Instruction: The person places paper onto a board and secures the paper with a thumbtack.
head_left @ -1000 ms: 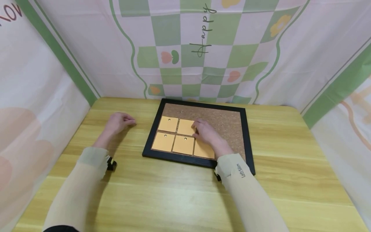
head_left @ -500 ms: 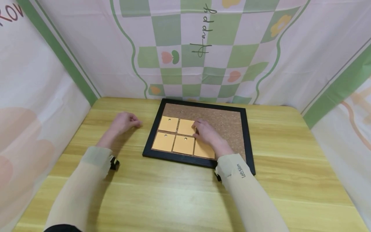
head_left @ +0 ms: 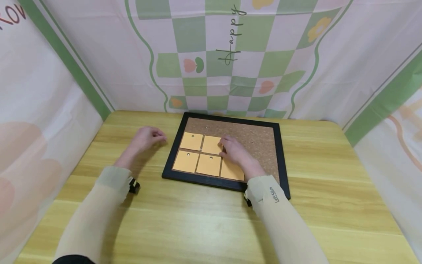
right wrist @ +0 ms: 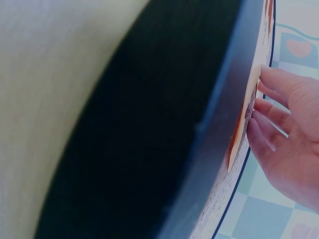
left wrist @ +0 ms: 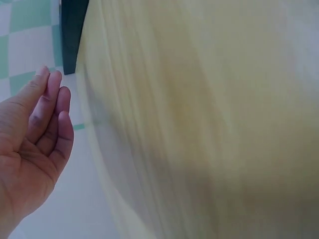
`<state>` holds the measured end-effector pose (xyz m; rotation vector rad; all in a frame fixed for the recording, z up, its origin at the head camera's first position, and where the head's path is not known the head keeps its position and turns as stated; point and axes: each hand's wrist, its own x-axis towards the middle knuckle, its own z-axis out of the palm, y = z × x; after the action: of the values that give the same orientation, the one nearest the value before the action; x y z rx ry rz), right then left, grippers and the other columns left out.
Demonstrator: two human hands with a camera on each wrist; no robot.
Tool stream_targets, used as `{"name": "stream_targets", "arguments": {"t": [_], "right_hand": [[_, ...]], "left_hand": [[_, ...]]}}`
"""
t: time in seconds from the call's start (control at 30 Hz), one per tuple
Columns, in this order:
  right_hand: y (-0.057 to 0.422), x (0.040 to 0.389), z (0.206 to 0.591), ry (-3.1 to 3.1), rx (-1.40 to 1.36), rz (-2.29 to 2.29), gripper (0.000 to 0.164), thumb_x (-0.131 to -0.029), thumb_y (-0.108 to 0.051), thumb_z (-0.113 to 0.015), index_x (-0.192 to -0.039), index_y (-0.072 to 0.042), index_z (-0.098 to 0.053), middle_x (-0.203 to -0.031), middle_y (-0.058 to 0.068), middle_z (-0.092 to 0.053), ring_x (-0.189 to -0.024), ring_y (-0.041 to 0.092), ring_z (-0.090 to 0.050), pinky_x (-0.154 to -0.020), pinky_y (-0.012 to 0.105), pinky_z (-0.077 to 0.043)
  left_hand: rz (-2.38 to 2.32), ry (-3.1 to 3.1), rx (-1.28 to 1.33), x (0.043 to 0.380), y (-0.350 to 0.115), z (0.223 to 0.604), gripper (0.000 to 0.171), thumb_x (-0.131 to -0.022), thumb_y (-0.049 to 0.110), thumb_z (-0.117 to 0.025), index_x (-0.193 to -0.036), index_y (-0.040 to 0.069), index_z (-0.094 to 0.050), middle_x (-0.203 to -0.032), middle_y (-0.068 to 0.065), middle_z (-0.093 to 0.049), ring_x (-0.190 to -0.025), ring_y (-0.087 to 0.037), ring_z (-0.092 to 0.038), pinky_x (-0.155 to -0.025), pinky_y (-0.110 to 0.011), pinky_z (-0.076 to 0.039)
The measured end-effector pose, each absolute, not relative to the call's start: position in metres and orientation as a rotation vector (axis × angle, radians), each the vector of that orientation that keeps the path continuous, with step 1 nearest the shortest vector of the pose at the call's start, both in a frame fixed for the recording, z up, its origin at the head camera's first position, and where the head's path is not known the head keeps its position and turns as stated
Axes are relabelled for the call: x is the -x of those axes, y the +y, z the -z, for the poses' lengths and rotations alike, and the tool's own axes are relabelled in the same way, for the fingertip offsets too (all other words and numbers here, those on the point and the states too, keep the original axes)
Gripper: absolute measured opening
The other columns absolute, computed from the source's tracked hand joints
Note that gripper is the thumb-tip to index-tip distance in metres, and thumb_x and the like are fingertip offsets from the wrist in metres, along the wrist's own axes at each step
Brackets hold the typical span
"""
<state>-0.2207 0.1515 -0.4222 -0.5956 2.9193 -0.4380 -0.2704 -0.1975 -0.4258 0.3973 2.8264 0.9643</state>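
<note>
A corkboard (head_left: 254,141) with a black frame (head_left: 197,180) lies on the table. Several yellow square paper notes (head_left: 185,161) are on it in two rows, some with a small round pin (head_left: 211,158) at the top. My right hand (head_left: 235,151) rests its fingertips on the upper-row note (head_left: 211,145), fingers fairly straight; in the right wrist view they touch the paper's (right wrist: 239,132) face. Just left of the frame, my left hand (head_left: 146,138) hovers over the table with thumb and index tips together. I cannot tell whether something small is between them.
The wooden table (head_left: 184,227) reaches back to a curtain (head_left: 217,62) printed with green checks. Below the right hand, a third lower-row note (head_left: 230,170) is partly covered by the hand and wrist. Fabric also hangs at both sides.
My left hand has moved right over the table, closer to the board's left edge. The right hand has stayed on the note.
</note>
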Motion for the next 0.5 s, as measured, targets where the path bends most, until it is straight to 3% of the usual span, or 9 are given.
{"name": "stream_targets", "arguments": {"t": [0.5], "right_hand": [[0.153,0.220,0.421,2.915,0.609,0.469,0.032,-0.095,-0.014,-0.068,-0.124,0.000,-0.062,-0.140,0.021,-0.054,-0.133,0.039,-0.050,-0.114,0.049,-0.041]], "left_hand": [[-1.027,2.783,-0.561,0.267,-0.174,0.417,0.024,-0.098,0.022,-0.064,-0.115,0.009,-0.074,-0.116,-0.012,-0.074,-0.109,-0.029,-0.069,-0.097,-0.044,-0.055]]}}
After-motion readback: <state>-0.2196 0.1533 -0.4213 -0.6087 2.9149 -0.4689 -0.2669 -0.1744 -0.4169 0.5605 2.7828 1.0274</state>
